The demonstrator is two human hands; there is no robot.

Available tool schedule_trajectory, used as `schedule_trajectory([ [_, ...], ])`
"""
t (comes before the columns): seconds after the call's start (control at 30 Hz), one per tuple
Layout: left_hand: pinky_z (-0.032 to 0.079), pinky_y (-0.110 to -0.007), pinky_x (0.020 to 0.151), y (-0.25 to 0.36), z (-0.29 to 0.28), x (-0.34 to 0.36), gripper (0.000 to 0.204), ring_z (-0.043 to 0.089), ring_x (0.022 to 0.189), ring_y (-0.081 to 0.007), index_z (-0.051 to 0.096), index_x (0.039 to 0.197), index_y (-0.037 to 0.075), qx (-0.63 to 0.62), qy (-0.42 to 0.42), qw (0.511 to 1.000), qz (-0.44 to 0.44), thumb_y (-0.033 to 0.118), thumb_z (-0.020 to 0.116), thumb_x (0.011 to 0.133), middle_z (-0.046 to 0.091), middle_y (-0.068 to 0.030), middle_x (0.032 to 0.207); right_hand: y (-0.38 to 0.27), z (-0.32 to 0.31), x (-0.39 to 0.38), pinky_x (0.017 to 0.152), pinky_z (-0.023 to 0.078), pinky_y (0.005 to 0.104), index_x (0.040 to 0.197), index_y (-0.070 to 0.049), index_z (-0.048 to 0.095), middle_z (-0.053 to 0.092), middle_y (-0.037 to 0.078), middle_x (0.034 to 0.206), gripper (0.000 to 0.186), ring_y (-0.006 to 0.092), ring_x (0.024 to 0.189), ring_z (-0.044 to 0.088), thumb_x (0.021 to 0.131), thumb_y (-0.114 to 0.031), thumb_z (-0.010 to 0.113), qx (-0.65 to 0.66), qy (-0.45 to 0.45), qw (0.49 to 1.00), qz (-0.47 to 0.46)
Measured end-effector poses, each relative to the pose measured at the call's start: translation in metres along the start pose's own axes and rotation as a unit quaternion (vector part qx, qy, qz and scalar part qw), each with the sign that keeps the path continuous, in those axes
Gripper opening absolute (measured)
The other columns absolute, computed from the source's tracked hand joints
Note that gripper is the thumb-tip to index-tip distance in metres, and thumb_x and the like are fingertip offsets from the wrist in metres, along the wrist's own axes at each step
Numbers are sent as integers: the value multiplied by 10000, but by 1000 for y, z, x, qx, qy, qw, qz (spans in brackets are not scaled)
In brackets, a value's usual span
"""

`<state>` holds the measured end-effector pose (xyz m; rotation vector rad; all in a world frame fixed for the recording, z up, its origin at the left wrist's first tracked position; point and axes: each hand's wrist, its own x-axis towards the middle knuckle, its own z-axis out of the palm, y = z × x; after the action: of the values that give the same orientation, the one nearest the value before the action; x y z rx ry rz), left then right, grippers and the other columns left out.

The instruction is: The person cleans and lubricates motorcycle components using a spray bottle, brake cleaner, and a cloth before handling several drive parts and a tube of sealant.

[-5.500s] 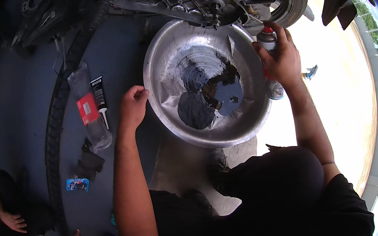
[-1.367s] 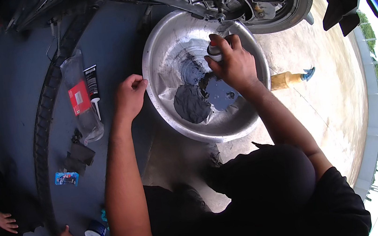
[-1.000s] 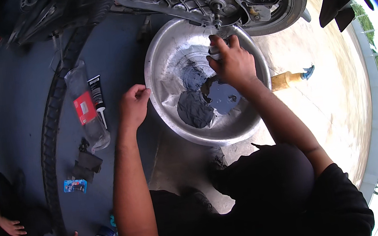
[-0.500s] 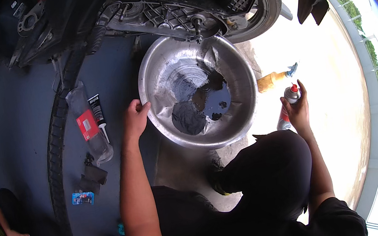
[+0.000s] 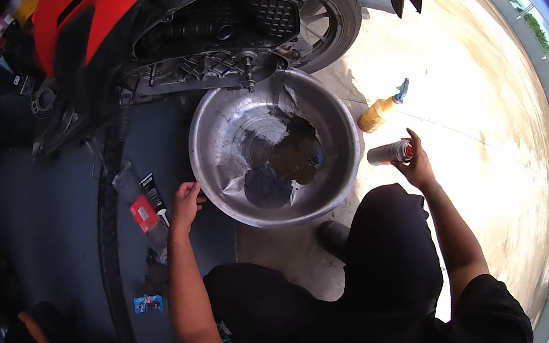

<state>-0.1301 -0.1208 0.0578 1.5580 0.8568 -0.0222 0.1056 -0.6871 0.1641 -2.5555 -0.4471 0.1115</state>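
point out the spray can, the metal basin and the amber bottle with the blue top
spray can [image 5: 387, 153]: head view, on the silvery body
metal basin [image 5: 338, 153]: head view, on the bare inner wall, right side
amber bottle [image 5: 376, 116]: head view, on the body below the blue top

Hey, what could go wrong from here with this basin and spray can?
The dented metal basin holds dark liquid; a tug from the left grip at its rim might slosh it out. The aerosol can, tipped sideways in the right grip, could knock the nearby amber bottle. Lifting the basin might bump it against the exposed shaft on the motorcycle.
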Motion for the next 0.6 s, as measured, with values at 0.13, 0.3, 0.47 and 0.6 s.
schedule_trajectory([
  [0.13,518,-305,671,-12,-46,-11,336,685,838,-162,620,1146,37,104,28,994,-3,318,663,968,697,-70,987,31,26,26,973,538,411,1537,-97,229,626,193,1232,1000,338,1135,652,749,-42,841,87,16,996,-3],
  [0.3,519,-294,674,-32,-68,-53,295,674,826,-150,646,1105,16,130,105,985,-32,252,702,938,697,-70,933,43,39,47,979,539,415,1520,-89,266,641,172,1217,1002,323,1138,650,711,-30,855,20,-88,995,-47],
  [0.47,537,-346,790,-74,-95,-153,357,688,891,-220,641,1102,-32,240,79,967,-31,259,727,914,714,-137,968,54,44,58,972,520,437,1475,-79,337,618,188,1234,969,361,1138,629,670,-56,877,-25,-253,956,-147],
  [0.6,535,-388,795,-58,-112,-186,390,691,922,-278,686,1054,4,373,-3,911,-175,371,693,921,717,-167,983,80,40,48,1035,471,463,1439,-54,382,543,208,1306,853,381,1225,555,711,-42,826,-35,-312,940,-134],
])
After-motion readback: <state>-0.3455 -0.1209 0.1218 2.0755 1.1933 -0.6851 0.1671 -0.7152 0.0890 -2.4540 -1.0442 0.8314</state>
